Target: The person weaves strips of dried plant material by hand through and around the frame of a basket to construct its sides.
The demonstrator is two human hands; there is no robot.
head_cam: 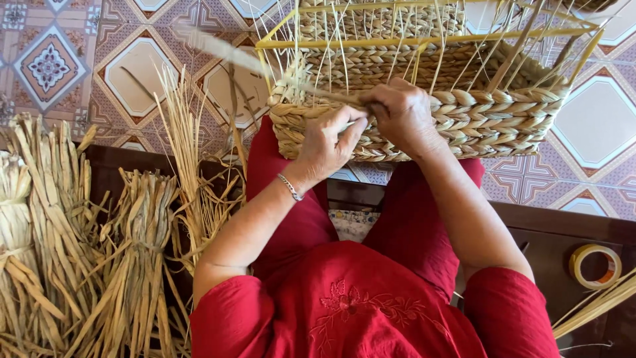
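Straw-coloured woven rectangular basket [424, 99] rests on red-clad knees; both hands, left [328, 142] and right [401, 113], pinch one dry reed strand [318, 91] at its rim, keeping it tight.

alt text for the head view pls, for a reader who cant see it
Both hands, left and right, work a straw strand into a half-woven basket resting on red-clothed knees. Dried straw bundles lie to the left, a tape roll to the right.

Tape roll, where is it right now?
Head view, lower right: the tape roll lies flat on the dark wooden bench, right of the red-clothed knee, just above loose straw strands.
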